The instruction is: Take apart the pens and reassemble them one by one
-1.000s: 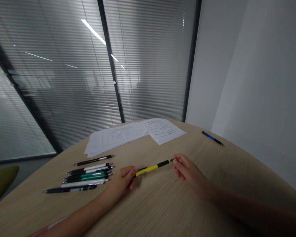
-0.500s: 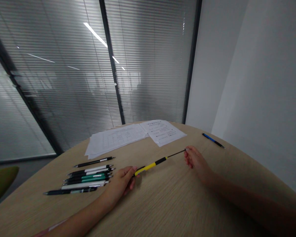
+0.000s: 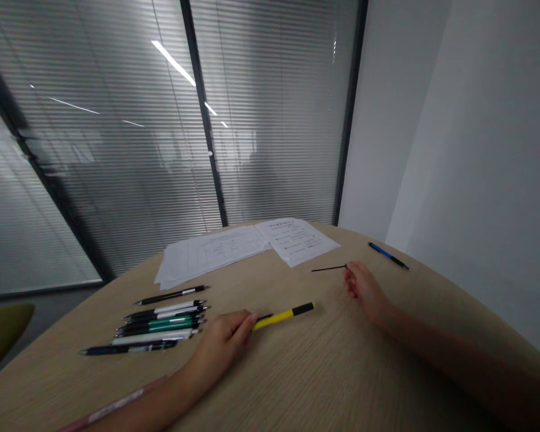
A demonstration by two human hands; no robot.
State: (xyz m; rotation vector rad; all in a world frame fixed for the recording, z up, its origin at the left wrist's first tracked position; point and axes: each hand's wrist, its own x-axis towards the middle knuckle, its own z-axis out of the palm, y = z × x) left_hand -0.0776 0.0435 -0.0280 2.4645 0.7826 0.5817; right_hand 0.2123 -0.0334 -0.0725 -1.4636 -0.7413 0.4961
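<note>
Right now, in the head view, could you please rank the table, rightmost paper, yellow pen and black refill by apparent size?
1. Table
2. Rightmost paper
3. Yellow pen, partly hidden by the left hand
4. Black refill

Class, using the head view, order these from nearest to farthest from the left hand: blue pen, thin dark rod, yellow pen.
1. Yellow pen: in the left hand.
2. Thin dark rod: to the right, in the right hand.
3. Blue pen: farther right, on the table past the right hand.
</note>
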